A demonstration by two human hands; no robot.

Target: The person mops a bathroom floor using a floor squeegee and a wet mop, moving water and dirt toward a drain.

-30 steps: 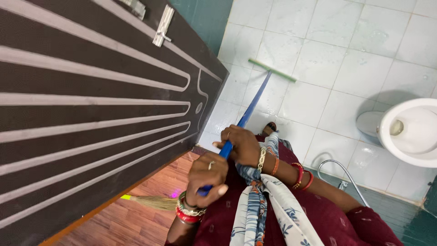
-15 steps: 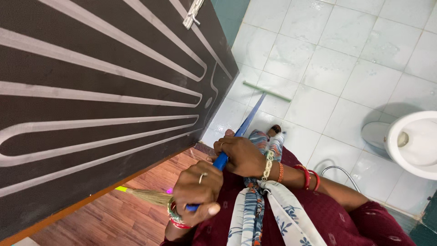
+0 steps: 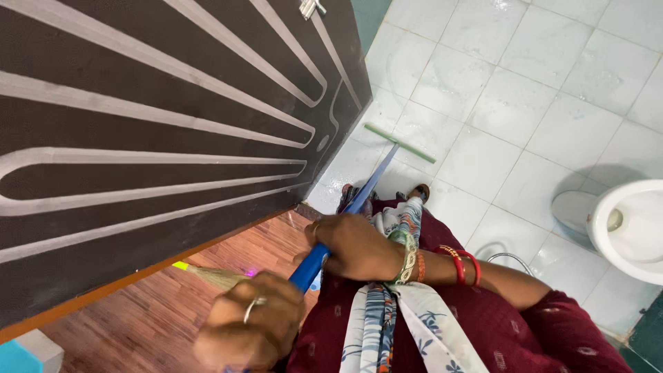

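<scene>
On the wet tiled floor [image 3: 497, 90], beside the dark door [image 3: 159, 138], the green blade of the blue-handled squeegee [image 3: 373, 181] is now drawn nearer the feet than a second ago. Its handle is clamped by both hands, right hand [image 3: 356, 245] ahead, left hand [image 3: 242, 331] behind. A white toilet [image 3: 632, 231] stands at the right.

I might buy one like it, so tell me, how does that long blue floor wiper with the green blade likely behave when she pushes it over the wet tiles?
The floor wiper probably stays stiff: its blue handle runs straight from both hands to the green blade. It looks thin, so likely light. On the glossy wet tiles the blade should slide easily.
</scene>
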